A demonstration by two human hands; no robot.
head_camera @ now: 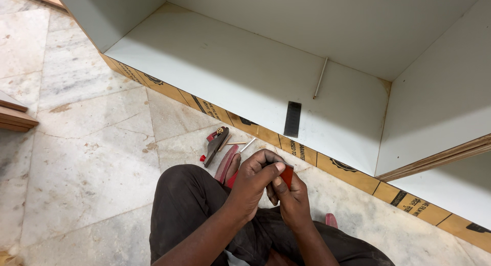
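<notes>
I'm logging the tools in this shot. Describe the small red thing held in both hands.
The small red object is flat and rectangular, mostly hidden; only one red edge shows. Its material and kind cannot be told. The left hand wraps over it from above, thumb pressed along its top, while the right hand grips it from below. It is held above the person's lap.

even, soft indoor light, fairly bright. marble floor shows mild sheen, no hard glare. cabinet interior shaded grey, darker toward left wall. focus sharp throughout; slight wide-angle bending of straight lines at edges.
</notes>
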